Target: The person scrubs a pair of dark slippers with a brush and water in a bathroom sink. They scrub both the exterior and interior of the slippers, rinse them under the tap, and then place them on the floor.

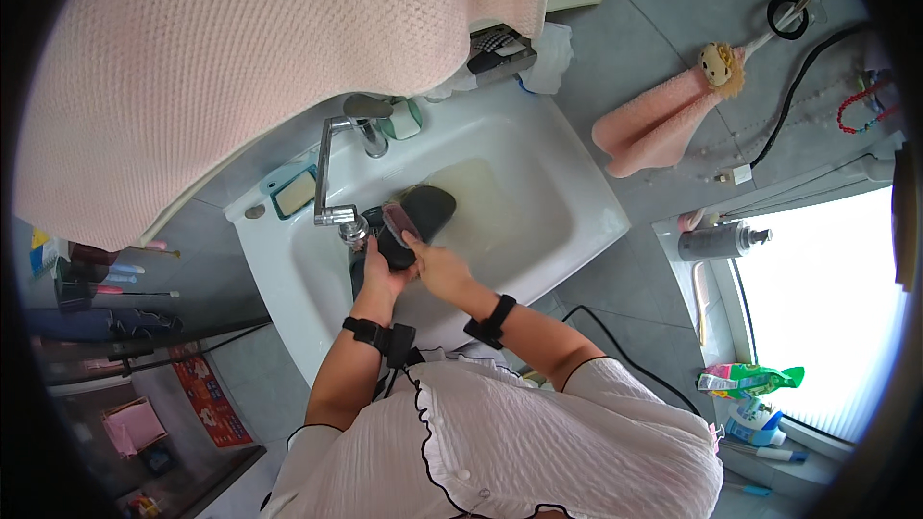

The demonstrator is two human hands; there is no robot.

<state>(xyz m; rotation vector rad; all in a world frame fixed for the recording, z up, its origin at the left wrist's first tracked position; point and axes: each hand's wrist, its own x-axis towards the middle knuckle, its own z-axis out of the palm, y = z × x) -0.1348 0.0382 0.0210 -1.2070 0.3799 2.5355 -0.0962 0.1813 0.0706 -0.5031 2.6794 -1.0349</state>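
Note:
Over the white washbasin, my left hand grips a dark slipper by its near end. My right hand holds a pinkish scrubbing brush against the slipper, index finger stretched along it. Part of another dark item shows in the basin just left of my left hand; what it is, I cannot tell. Cloudy water lies in the basin beyond the slipper. A jointed chrome faucet reaches toward my hands, its spout head just above and left of the slipper.
On the basin's rim are a soap bar in a blue dish and a green soap holder. A pink knitted cloth hangs beyond the basin. On the right, a pink hand towel hangs by the wall, and bottles stand on the bright window's sill.

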